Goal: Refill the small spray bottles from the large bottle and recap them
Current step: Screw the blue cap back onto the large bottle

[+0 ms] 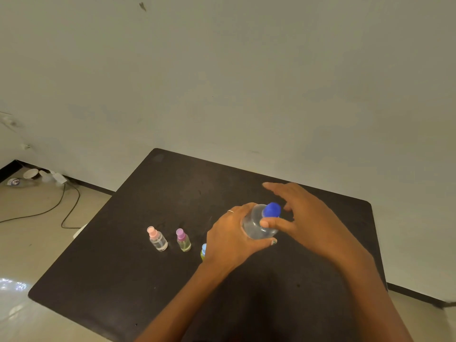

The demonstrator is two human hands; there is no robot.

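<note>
dim warm light; floor (pixel 14 287) glare lower left; soft blur; edges bowed

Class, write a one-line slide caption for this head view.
Left hand grips the large bottle; right hand reaches its blue cap, small spray bottles waiting.

1. A plain off-white wall (pixel 246 70) fills the upper part of the view, with a small dark mark (pixel 142 6) near the top.
2. A dark baseboard (pixel 91 185) runs along the foot of the wall.
3. The bench (pixel 172 193) has a dark matte top with rounded corners.
4. The floor (pixel 37 243) is pale beige, with a bright glare patch (pixel 13 285) at the left.
5. A black cable (pixel 63 206) loops across the floor.
6. In the far corner lies what may be a paper cup (pixel 31 173) among other litter.
</note>
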